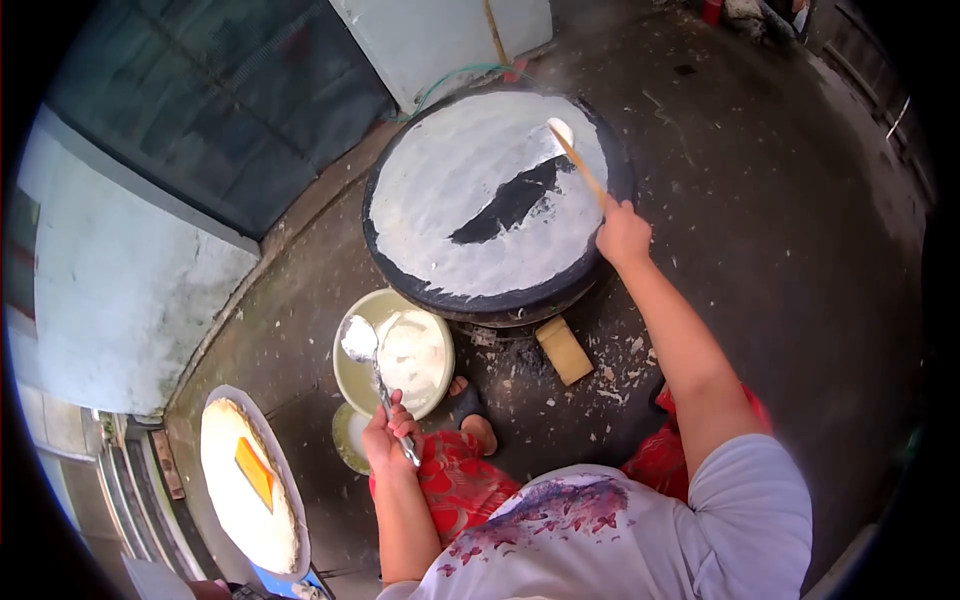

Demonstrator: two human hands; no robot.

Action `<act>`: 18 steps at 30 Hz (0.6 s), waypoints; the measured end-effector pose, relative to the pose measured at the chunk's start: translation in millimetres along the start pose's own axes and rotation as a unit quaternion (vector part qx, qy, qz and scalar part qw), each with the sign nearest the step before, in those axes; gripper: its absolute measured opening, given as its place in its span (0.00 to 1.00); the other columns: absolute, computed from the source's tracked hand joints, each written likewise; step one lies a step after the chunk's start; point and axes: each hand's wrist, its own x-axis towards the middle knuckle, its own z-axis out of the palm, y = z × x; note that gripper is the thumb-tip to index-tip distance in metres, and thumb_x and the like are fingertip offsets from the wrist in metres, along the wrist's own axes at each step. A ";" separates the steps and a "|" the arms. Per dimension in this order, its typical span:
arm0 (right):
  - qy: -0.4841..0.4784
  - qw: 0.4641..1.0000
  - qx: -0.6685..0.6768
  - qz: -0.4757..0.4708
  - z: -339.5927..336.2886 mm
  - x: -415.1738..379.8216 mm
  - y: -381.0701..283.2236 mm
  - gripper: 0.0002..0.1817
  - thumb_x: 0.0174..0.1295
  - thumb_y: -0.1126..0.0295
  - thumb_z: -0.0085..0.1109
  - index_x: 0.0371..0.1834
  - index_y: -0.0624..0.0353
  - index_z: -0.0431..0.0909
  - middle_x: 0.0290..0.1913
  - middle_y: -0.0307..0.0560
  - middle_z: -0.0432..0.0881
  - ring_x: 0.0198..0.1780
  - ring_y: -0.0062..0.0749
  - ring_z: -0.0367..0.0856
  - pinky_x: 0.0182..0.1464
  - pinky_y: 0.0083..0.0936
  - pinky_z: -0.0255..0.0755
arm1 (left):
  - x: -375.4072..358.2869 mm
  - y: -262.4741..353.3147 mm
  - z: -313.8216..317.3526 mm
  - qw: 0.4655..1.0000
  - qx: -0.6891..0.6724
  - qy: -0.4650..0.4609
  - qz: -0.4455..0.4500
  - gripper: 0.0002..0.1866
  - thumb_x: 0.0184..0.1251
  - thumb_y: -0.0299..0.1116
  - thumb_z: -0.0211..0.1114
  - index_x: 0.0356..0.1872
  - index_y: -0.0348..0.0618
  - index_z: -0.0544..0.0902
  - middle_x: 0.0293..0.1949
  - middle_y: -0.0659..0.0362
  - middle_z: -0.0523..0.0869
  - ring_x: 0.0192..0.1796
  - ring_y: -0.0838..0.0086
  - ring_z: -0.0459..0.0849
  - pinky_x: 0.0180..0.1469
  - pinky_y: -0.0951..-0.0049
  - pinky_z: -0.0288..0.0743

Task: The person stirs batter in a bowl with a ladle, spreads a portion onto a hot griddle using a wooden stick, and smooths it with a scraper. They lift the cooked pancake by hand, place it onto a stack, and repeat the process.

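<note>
My right hand (625,236) grips the wooden handle of a spreader (580,163), whose white-coated head rests on the batter near the right side of a large round black griddle (618,150). Thin white batter (440,190) covers most of the griddle, with a long dark bare gap right of the middle. My left hand (393,432) is closed round the handle of a metal ladle (361,340). The ladle's bowl, smeared with white, is over a pale basin (345,375) holding thick white batter (412,352).
A smaller bowl (346,440) sits partly under the basin. A yellowish block (564,351) lies below the griddle among scattered flakes. At lower left is a round stack of pale sheets (228,470) with an orange-and-yellow object (255,472) on top. Walls stand at the left.
</note>
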 end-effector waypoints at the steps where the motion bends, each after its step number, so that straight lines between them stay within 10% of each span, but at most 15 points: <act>1: -0.039 0.996 0.060 0.046 -0.5 -6.6 -2.3 0.17 0.52 0.72 0.47 0.48 0.55 0.71 0.39 0.47 0.76 0.37 0.45 0.78 0.38 0.35 0.73 | 0.0 -0.5 0.9 1.000 0.000 -0.002 -0.001 0.19 0.70 0.36 0.40 0.43 0.26 0.70 0.22 0.61 0.69 0.17 0.82 0.66 0.15 0.84 0.61; 7: -0.104 0.947 0.276 0.128 7.5 21.2 42.4 0.17 0.61 0.66 0.39 0.54 0.45 0.69 0.45 0.53 0.77 0.48 0.47 0.74 0.48 0.37 0.68 | 5.2 0.5 -4.1 1.000 -0.003 -0.018 -0.002 0.18 0.70 0.37 0.40 0.45 0.29 0.69 0.24 0.60 0.70 0.19 0.81 0.65 0.18 0.84 0.61; 9: -0.090 0.959 0.239 0.121 23.2 45.3 62.7 0.15 0.62 0.67 0.41 0.50 0.50 0.73 0.29 0.46 0.79 0.33 0.35 0.78 0.38 0.31 0.69 | 5.5 -0.3 -3.8 1.000 0.001 -0.016 -0.008 0.18 0.70 0.37 0.40 0.45 0.29 0.69 0.24 0.60 0.70 0.19 0.81 0.65 0.18 0.84 0.61; 15: -0.216 0.893 0.393 0.037 9.4 34.6 87.3 0.15 0.61 0.74 0.44 0.49 0.58 0.75 0.27 0.38 0.77 0.26 0.19 0.72 0.32 0.19 0.67 | 6.0 -2.4 -0.3 1.000 -0.004 -0.017 -0.013 0.18 0.70 0.37 0.40 0.44 0.29 0.69 0.24 0.60 0.70 0.19 0.81 0.65 0.18 0.84 0.62; 18: -0.145 0.857 0.471 0.152 14.9 24.3 100.9 0.13 0.60 0.73 0.46 0.46 0.59 0.77 0.33 0.46 0.80 0.31 0.24 0.76 0.37 0.21 0.70 | 6.7 -4.2 -0.6 1.000 0.002 -0.018 -0.007 0.18 0.70 0.37 0.40 0.44 0.29 0.69 0.24 0.60 0.70 0.19 0.81 0.65 0.18 0.84 0.62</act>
